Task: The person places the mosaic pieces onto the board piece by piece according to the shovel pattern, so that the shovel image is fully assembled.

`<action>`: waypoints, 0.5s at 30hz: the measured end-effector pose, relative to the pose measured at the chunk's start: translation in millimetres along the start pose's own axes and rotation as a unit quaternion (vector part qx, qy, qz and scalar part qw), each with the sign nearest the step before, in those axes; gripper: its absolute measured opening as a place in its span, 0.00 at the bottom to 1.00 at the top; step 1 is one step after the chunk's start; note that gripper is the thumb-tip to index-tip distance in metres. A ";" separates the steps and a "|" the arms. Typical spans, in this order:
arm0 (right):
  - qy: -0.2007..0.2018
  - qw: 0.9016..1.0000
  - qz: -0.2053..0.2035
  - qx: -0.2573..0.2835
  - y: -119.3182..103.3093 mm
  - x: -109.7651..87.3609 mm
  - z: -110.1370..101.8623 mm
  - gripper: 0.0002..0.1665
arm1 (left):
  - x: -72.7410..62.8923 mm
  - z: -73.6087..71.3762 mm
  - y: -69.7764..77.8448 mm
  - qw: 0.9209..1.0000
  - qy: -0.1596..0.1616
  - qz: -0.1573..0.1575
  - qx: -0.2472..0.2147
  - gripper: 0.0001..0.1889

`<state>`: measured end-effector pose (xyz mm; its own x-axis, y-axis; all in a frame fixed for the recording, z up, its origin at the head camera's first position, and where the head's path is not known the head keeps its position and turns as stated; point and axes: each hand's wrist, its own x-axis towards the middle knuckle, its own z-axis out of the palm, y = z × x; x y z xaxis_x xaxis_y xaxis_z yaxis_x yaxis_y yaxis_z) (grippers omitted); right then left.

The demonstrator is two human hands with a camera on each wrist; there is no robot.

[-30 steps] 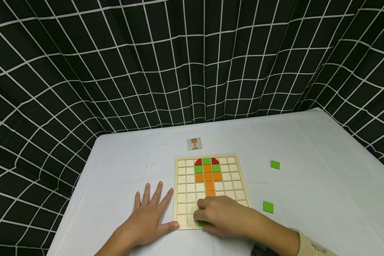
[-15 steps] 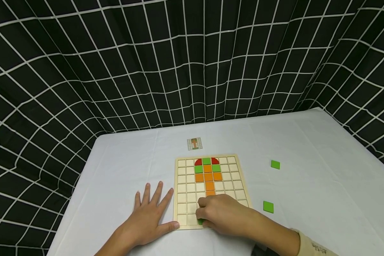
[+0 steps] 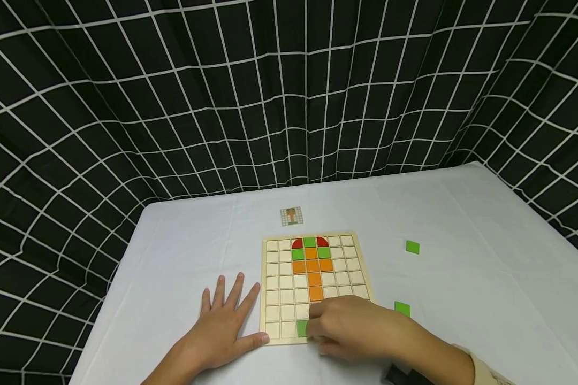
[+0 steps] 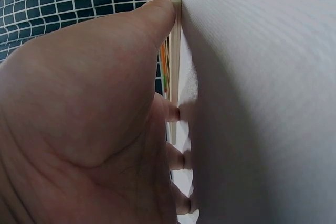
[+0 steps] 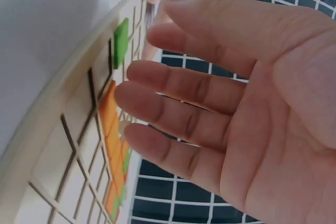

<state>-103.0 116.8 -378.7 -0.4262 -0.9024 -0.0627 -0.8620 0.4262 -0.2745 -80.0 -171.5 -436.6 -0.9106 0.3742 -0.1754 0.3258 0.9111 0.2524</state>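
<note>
My left hand [image 3: 221, 329] lies with spread fingers on the white cloth, its thumb on the lower left corner of the wooden grid board [image 3: 272, 299]. In the left wrist view, the thumb touches the board's edge [image 4: 176, 3]. My right hand [image 3: 351, 326] hovers over the board's lower part with loosely bent fingers. The right wrist view shows nothing held in it. Beside its fingertips a green square tile [image 3: 301, 328] sits in the bottom row. Higher up, orange tiles [image 3: 312, 266], green tiles and red rounded tiles [image 3: 297, 244] fill cells. The right hand hides some cells.
A small pattern card [image 3: 291, 216] lies beyond the board. Two loose green tiles, one farther off [image 3: 412, 247] and one nearer [image 3: 402, 308], lie to the right. A black curtain with white grid lines [image 3: 289, 107] stands behind the table.
My right hand has let go of the green tile and moved slightly right, exposing more of that tile in the bottom row. The left hand stays in place.
</note>
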 end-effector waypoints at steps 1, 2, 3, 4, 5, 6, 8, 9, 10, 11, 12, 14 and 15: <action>0.002 1.000 -0.001 -0.003 0.2 -0.8 -0.5 0.10 | -0.2 0.1 -0.2 1.000 0.000 0.000 0.000 0.54; 0.003 1.000 0.000 -0.006 0.6 -1.8 -1.1 0.11 | -0.4 0.3 -0.3 1.000 0.001 0.000 -0.001 0.54; 0.006 1.000 0.001 -0.011 1.4 -3.0 -1.5 0.11 | -0.5 0.5 -0.5 1.000 0.002 0.000 -0.002 0.54; 0.009 1.000 0.003 -0.013 2.3 -4.9 -2.1 0.11 | -0.8 0.6 -0.6 1.000 0.001 -0.001 -0.003 0.54; 0.011 1.000 0.007 -0.014 3.5 -7.3 -2.7 0.13 | -1.1 0.7 -0.6 1.000 0.001 -0.001 -0.006 0.54; 0.014 1.000 0.010 -0.013 5.0 -10.3 -3.4 0.14 | -1.4 0.8 -0.6 1.000 0.002 -0.002 -0.008 0.54; 0.017 1.000 0.026 -0.001 8.5 -18.5 -5.4 0.16 | -1.6 0.9 -0.5 1.000 0.001 -0.001 -0.010 0.54; 0.019 0.999 0.036 0.007 10.6 -23.3 -6.2 0.18 | -1.6 0.7 -0.5 1.000 0.001 0.000 -0.011 0.54; 0.020 0.998 0.049 0.018 12.7 -28.8 -7.1 0.19 | -1.6 0.6 -0.6 1.000 0.002 0.001 -0.011 0.54; 0.018 0.997 0.065 0.025 14.9 -34.6 -7.9 0.21 | -1.5 0.5 -0.7 1.000 0.003 0.002 -0.010 0.54; 0.017 0.996 0.083 0.034 17.2 -40.4 -8.3 0.22 | -1.5 0.3 -0.8 1.000 0.004 0.004 -0.009 0.53; 0.011 0.991 0.123 0.046 22.2 -52.3 -8.5 0.22 | -1.2 0.1 -1.0 1.000 0.005 0.006 -0.008 0.53; 0.008 0.988 0.147 0.047 25.2 -57.9 -8.5 0.22 | -1.0 -0.1 -1.1 1.000 0.006 0.007 -0.009 0.53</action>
<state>-102.4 180.3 -373.9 -0.6592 -0.7390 -0.1390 -0.6712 0.6615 -0.3345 -79.5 -172.9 -436.6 -0.9089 0.3853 -0.1594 0.3348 0.9022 0.2719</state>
